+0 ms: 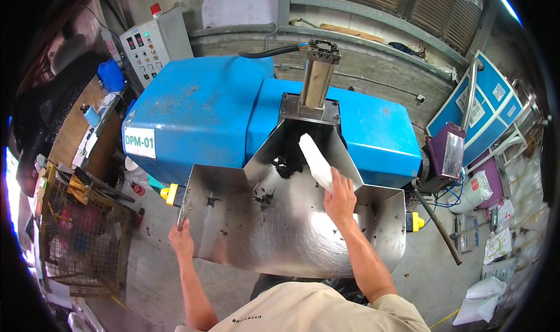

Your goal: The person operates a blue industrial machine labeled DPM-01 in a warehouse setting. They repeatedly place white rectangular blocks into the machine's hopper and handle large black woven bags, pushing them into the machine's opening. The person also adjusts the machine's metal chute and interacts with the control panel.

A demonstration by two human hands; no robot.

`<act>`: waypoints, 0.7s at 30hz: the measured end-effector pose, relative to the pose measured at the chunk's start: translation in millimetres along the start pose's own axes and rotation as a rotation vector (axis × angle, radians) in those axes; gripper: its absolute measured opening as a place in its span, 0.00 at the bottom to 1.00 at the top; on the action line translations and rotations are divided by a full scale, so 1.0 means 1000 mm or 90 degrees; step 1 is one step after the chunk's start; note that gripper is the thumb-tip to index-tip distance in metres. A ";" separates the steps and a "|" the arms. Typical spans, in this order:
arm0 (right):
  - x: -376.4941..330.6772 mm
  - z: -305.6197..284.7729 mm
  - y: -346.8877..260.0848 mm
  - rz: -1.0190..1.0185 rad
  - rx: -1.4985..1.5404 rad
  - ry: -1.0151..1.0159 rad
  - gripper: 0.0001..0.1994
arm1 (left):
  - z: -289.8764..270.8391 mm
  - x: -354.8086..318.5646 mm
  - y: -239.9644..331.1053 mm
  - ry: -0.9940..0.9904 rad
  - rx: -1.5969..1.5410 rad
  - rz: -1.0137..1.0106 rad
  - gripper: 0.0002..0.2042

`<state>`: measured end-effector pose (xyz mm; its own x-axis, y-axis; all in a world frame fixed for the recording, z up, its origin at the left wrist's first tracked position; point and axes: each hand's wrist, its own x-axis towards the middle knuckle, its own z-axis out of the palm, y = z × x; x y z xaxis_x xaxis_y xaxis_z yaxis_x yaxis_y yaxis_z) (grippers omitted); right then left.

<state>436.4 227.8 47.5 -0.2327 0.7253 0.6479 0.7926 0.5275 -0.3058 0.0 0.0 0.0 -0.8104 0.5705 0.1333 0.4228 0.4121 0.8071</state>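
Observation:
My right hand (340,198) is closed around a white flat stick-like tool (315,160) that reaches up into the dark throat (294,148) of a blue machine (204,110). Black scraps (265,195) lie on the shiny steel feed tray (291,239) below the throat. My left hand (182,241) rests on the tray's left rim, fingers curled over the edge. A square metal ram (318,78) stands upright above the throat.
A grey control box (153,43) with buttons stands behind the machine at left. A wire cage (81,233) of mixed items sits on the floor at left. White sacks (484,300) and blue panels (487,107) are at right. A dark rod (437,227) leans by the machine's right side.

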 end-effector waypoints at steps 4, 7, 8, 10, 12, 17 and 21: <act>0.044 0.012 -0.012 0.009 0.011 -0.033 0.35 | -0.021 0.003 0.000 -0.009 0.062 -0.034 0.16; 0.088 0.020 0.000 -0.001 -0.003 -0.057 0.33 | -0.010 0.004 0.011 -0.013 0.039 -0.022 0.17; 0.098 0.025 0.001 0.003 -0.002 -0.074 0.32 | -0.010 0.002 0.012 -0.011 0.030 -0.012 0.17; 0.118 0.039 0.005 0.003 -0.005 -0.075 0.29 | -0.007 0.002 0.004 0.005 -0.031 -0.011 0.17; 0.132 0.044 0.002 0.014 -0.012 -0.100 0.25 | -0.007 0.002 0.000 0.010 -0.042 0.001 0.17; 0.136 0.057 0.004 -0.049 -0.021 -0.113 0.22 | -0.009 0.005 0.007 -0.013 0.059 0.001 0.18; 0.145 0.033 0.003 -0.073 -0.014 -0.156 0.24 | -0.011 0.007 0.007 -0.008 0.058 0.016 0.17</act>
<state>386.9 349.1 117.7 -0.4495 0.7478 0.4887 0.7643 0.6051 -0.2230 -6.9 -1.2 12.6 -0.7942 0.5903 0.1442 0.4781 0.4607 0.7477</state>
